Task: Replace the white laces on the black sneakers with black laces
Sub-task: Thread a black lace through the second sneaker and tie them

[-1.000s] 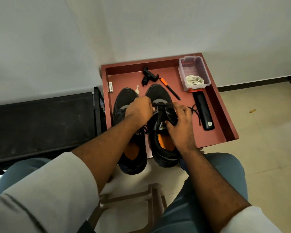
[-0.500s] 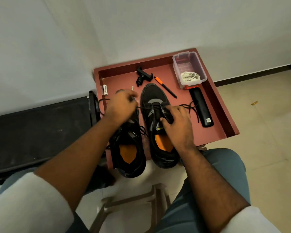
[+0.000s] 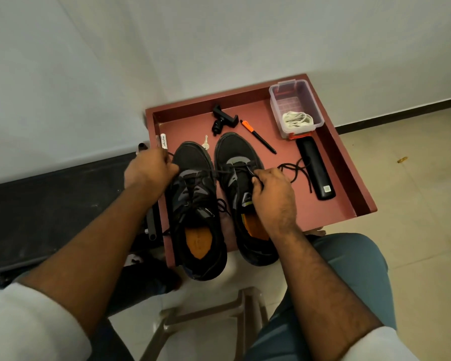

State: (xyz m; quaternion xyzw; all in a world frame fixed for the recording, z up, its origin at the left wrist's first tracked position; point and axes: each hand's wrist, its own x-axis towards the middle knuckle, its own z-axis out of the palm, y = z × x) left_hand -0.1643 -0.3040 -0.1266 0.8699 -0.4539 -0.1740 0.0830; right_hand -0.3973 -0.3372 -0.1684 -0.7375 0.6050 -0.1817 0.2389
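Head view. Landmark: the red-brown tray (image 3: pixel 349 178), a shallow square with raised walls.

The left hand (image 3: pixel 149 170) sits over the tray's left wall, fingers curled and pinching one end of the black lace (image 3: pixel 219 171). The right hand (image 3: pixel 272 194) rests on the right sneaker (image 3: pixel 235 157) at the tray's centre, fingers curled, pinching the lace at the eyelets. The lace runs taut between the hands, across the left sneaker (image 3: pixel 193 204).

Both sneakers are black mesh with grey panels and orange insoles, toes toward the tray's far wall, heels overhanging its near edge. The lace's loose tail coils right of the right sneaker.

At the tray's far right corner, a clear plastic box (image 3: pixel 313 100) holds the bundled white laces (image 3: pixel 296 119).
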